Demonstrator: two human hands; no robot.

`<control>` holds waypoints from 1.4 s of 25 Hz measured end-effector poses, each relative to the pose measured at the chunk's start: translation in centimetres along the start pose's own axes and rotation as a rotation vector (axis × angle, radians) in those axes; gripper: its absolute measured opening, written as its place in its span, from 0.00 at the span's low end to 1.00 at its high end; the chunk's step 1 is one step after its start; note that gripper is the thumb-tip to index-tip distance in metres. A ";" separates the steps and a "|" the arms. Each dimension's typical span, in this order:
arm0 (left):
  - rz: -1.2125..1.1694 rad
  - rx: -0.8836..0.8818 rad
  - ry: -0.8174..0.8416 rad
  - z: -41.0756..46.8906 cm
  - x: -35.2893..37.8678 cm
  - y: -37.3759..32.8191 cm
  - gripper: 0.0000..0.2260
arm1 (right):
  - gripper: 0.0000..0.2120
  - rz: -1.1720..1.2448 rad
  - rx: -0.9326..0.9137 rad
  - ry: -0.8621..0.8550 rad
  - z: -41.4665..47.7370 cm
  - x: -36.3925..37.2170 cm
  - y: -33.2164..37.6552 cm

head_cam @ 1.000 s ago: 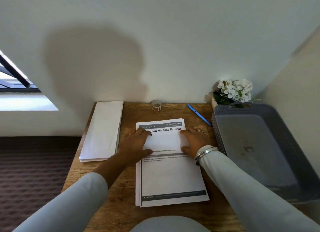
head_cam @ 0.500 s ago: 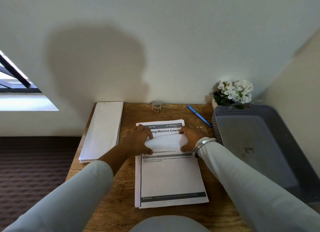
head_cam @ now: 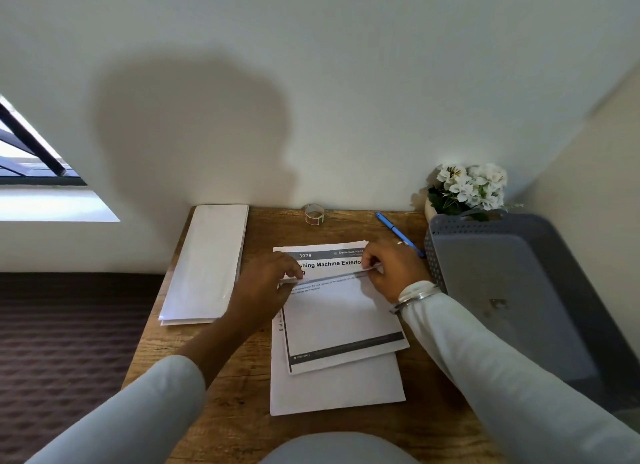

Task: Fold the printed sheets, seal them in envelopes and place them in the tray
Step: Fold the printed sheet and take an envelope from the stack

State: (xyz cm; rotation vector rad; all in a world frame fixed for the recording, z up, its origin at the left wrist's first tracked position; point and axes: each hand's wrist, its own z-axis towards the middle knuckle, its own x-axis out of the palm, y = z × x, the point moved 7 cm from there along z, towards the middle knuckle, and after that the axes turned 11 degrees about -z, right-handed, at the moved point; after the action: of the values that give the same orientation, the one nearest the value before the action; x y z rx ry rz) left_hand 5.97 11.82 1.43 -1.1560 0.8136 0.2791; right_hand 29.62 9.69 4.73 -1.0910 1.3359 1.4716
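Note:
A stack of printed sheets (head_cam: 337, 391) lies in the middle of the wooden desk (head_cam: 221, 411). The top sheet (head_cam: 341, 320) is raised at its far end and skewed on the stack, its near edge slid away from me. My left hand (head_cam: 266, 283) pinches that far edge at its left corner. My right hand (head_cam: 391, 268) pinches the same edge at the right. The far edge looks curled over towards me. A pile of white envelopes (head_cam: 204, 262) lies at the left of the desk. A grey tray (head_cam: 512, 290) stands at the right.
A small roll of tape (head_cam: 314, 214) stands at the back of the desk by the wall. A blue pen (head_cam: 398, 233) lies between the sheets and the tray. White flowers (head_cam: 467, 186) in a pot stand behind the tray. The desk's left edge drops to dark carpet.
Both hands went from lying flat on the sheet to pinching its far edge. The top sheet has lifted, slid away from me and turned, baring the sheets below.

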 end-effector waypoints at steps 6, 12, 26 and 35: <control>0.157 0.119 0.179 -3.2 2.8 1.0 0.14 | 0.19 -0.209 -0.039 0.223 -3.1 5.0 0.0; 0.417 0.085 0.165 -3.4 5.2 0.1 0.20 | 0.33 -0.245 -0.105 0.227 -5.1 8.2 2.7; 0.458 -0.092 0.220 -4.7 8.2 2.1 0.36 | 0.35 -0.318 0.073 0.213 -4.5 10.9 4.3; 0.466 -0.103 0.244 -4.8 8.2 2.0 0.35 | 0.32 -0.359 0.109 0.191 -4.9 9.5 -0.3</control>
State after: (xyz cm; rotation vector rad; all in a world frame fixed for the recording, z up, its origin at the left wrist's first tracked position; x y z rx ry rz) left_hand 8.40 6.70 -6.48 -1.0982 1.2976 0.5774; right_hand 27.76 5.18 -4.76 -1.3458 1.2527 1.0422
